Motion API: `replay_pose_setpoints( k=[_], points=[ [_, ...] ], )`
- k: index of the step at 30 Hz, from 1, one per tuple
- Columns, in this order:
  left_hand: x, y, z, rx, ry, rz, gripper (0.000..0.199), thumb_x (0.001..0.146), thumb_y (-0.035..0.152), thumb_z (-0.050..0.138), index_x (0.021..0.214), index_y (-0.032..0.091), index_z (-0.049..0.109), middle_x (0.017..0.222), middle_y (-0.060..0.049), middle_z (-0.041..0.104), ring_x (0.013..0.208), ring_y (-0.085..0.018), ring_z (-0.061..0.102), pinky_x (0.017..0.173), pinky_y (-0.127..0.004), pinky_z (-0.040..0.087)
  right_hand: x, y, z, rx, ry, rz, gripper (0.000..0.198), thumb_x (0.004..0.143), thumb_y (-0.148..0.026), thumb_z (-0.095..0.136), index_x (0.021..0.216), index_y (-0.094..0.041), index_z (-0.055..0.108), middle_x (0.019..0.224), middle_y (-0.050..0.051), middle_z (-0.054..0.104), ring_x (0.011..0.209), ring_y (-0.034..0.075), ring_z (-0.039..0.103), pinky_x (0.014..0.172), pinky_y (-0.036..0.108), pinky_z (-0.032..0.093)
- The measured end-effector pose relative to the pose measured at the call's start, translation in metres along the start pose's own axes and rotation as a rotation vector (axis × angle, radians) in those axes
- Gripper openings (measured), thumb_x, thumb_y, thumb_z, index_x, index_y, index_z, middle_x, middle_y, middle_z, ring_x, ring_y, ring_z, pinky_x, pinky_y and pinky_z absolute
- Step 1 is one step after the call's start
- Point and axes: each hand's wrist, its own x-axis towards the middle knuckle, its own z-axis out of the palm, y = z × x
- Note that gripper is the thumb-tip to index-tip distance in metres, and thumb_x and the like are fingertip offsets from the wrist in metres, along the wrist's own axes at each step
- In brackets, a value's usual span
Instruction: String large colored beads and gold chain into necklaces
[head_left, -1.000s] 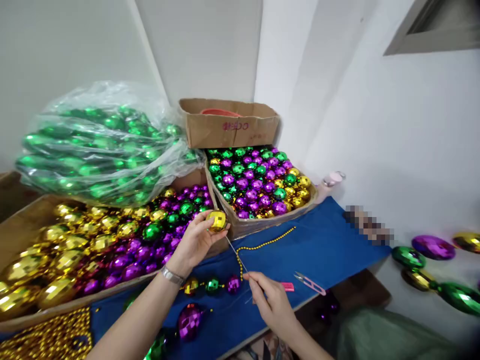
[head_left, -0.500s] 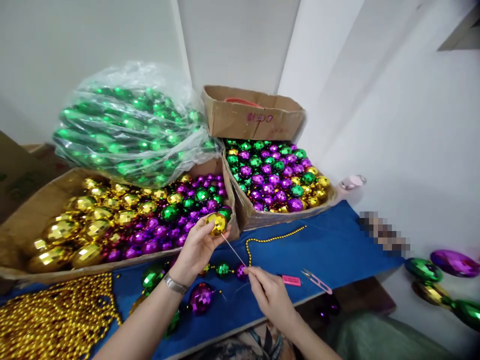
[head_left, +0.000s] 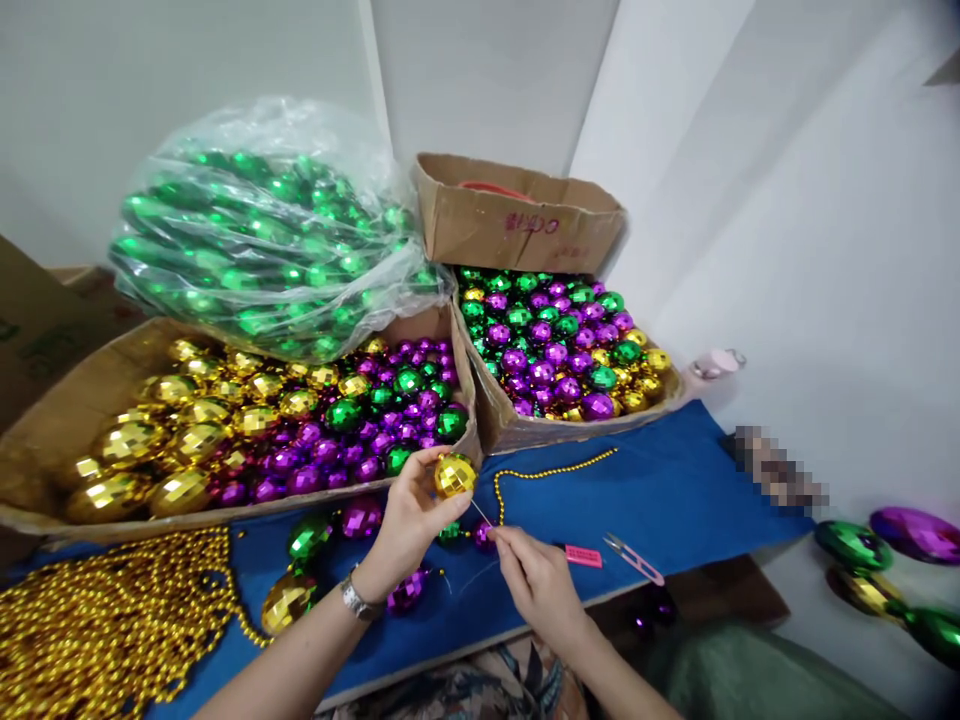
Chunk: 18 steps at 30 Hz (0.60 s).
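Note:
My left hand (head_left: 411, 515) is closed around a shiny gold faceted ball (head_left: 454, 475), held above the blue cloth. A thin needle-like rod (head_left: 482, 513) runs from the ball's lower side to my right hand (head_left: 536, 582), whose fingers pinch its other end. Under and beside my hands lies a string of balls: a gold ball (head_left: 288, 602), a green ball (head_left: 308, 538) and several purple ones, partly hidden by my left arm. A fine clear thread (head_left: 480, 576) shows on the cloth near a purple ball (head_left: 407, 592). Behind my right hand lies a gold bead chain (head_left: 555, 471).
Two cardboard boxes of gold, purple and green balls stand behind; the left box (head_left: 45, 430) carries a plastic bag (head_left: 277, 260) of green balls. Gold bead strands (head_left: 112, 620) heap at left. A pink label (head_left: 583, 556) and thread snips (head_left: 634, 560) lie at right.
My left hand has brought the gold ball right and down, closer to my right hand. Less of the rod shows between them. The view has shifted slightly.

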Motion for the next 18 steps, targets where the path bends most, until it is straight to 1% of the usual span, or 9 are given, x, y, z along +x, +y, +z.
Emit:
replay_pose_setpoints(
  k=[6, 11, 13, 18],
  points=[
    [-0.006, -0.006, -0.006, -0.052, 0.024, -0.001, 0.053, 0.067, 0.017, 0.08, 0.114, 0.023, 0.055, 0.106, -0.004, 0.063, 0.095, -0.016, 0.061, 0.084, -0.028, 0.05, 0.0, 0.002, 0.004, -0.066, 0.004, -0.043, 0.026, 0.097, -0.018, 0.039, 0.109, -0.019, 0.062, 0.094, 0.008, 0.072, 0.08, 0.018, 0.07, 0.071, 0.028, 0.054],
    [-0.014, -0.006, -0.01, -0.105, 0.091, 0.004, 0.054, 0.066, 0.016, 0.081, 0.113, 0.022, 0.056, 0.107, -0.004, 0.062, 0.095, -0.016, 0.061, 0.085, -0.029, 0.05, -0.002, 0.003, 0.009, -0.054, 0.013, -0.111, 0.026, 0.097, -0.017, 0.038, 0.108, -0.018, 0.062, 0.094, 0.007, 0.072, 0.08, 0.017, 0.07, 0.073, 0.026, 0.055],
    [-0.018, -0.006, -0.013, -0.119, 0.105, -0.009, 0.053, 0.066, 0.016, 0.081, 0.112, 0.022, 0.057, 0.106, -0.004, 0.062, 0.093, -0.016, 0.062, 0.083, -0.029, 0.05, -0.003, 0.003, 0.012, -0.047, -0.003, -0.116, 0.026, 0.097, -0.016, 0.038, 0.109, -0.018, 0.061, 0.093, 0.007, 0.072, 0.081, 0.016, 0.069, 0.074, 0.026, 0.055],
    [-0.028, -0.009, -0.02, -0.103, 0.142, 0.021, 0.053, 0.064, 0.015, 0.082, 0.11, 0.021, 0.058, 0.105, -0.004, 0.062, 0.095, -0.016, 0.061, 0.084, -0.028, 0.051, -0.006, 0.002, 0.018, -0.061, -0.036, -0.141, 0.025, 0.097, -0.015, 0.039, 0.11, -0.018, 0.061, 0.094, 0.007, 0.072, 0.082, 0.016, 0.069, 0.073, 0.025, 0.054]
  ],
)
